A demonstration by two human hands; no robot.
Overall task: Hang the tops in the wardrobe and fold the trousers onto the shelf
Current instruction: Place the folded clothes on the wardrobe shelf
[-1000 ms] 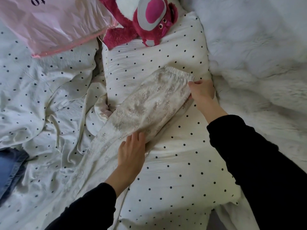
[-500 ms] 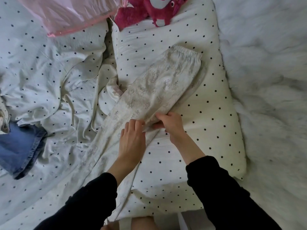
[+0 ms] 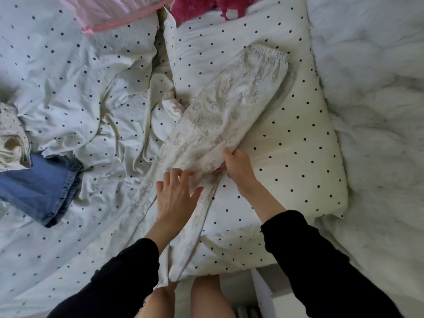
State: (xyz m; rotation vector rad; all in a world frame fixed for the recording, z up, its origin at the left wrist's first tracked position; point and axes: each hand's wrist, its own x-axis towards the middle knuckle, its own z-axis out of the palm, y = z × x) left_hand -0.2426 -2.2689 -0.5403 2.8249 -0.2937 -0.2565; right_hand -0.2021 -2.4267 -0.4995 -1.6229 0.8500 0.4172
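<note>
- A person in black sleeves works on cream patterned trousers (image 3: pixel 220 115) laid lengthwise and slanted across a polka-dot pillow (image 3: pixel 298 157), the elastic waistband (image 3: pixel 268 52) at the far end and the legs trailing off the near edge of the bed.
- The left hand (image 3: pixel 176 196) lies flat on the cloth near the crotch, fingers spread and straight, pressing rather than gripping.
- The right hand (image 3: pixel 238 166) has its fingers tucked under the seat edge, apparently pinching the fabric; the fingertips are hidden.
- The thin cloth looks light, limp and easily creased; it should drape wherever unsupported, so the folded edge and waistband seem the best holds.
- Blue denim (image 3: pixel 39 187) and a pale printed garment (image 3: pixel 11 138) lie on the dotted sheet (image 3: pixel 68 88) to the left, well apart.
</note>
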